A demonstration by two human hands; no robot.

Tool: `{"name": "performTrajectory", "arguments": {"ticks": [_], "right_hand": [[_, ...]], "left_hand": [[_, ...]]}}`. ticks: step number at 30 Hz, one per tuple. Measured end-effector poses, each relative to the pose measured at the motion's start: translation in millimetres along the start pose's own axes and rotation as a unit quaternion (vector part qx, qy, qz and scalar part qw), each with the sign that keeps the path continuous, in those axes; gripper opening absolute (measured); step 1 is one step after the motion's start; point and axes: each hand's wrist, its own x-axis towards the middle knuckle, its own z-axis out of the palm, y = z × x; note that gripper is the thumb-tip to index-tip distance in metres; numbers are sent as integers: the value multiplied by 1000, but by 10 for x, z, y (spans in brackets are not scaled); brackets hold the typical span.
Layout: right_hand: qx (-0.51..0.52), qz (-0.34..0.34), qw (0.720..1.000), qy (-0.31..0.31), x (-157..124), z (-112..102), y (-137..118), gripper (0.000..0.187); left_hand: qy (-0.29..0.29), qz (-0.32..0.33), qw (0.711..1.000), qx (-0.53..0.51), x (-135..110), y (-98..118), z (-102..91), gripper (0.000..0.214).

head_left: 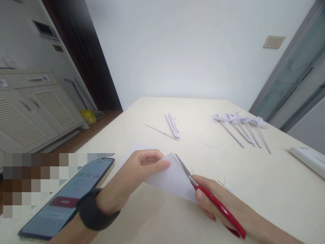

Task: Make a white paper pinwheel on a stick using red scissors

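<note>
Between thumb and fingers, my left hand (144,166) pinches a white sheet of paper (174,178) by its upper part. A black band (95,210) circles that wrist. My right hand (215,200) is wrapped around red-handled scissors (215,201). Their metal blades point up and left along the paper's right edge, looking nearly closed; whether paper lies between them I cannot tell. Part of another white sheet (130,150) shows flat on the table behind my left hand.
Several paper pinwheels (238,120) on rolled sticks lie at the back right. Rolled paper tubes (172,126) and a thin stick (161,131) are mid-table. Paper scraps (227,184) lie right of the scissors. A phone (68,200) is at left, a white object (308,161) at the right edge.
</note>
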Motion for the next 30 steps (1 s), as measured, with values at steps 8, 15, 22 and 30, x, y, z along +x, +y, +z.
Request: {"name": "performTrajectory", "arguments": {"ticks": [8, 15, 22, 30], "right_hand": [[-16, 26, 1000, -5, -6, -8, -24, 37], [5, 15, 1000, 3, 20, 20, -39, 41], [61, 23, 998, 3, 30, 44, -1, 38], [114, 39, 993, -2, 35, 33, -20, 35]], "left_hand": [[7, 0, 1000, 26, -22, 9, 67, 24], [8, -12, 999, 47, -30, 20, 98, 22], [6, 0, 999, 42, -29, -16, 102, 22], [12, 7, 999, 49, -14, -48, 96, 22]]}}
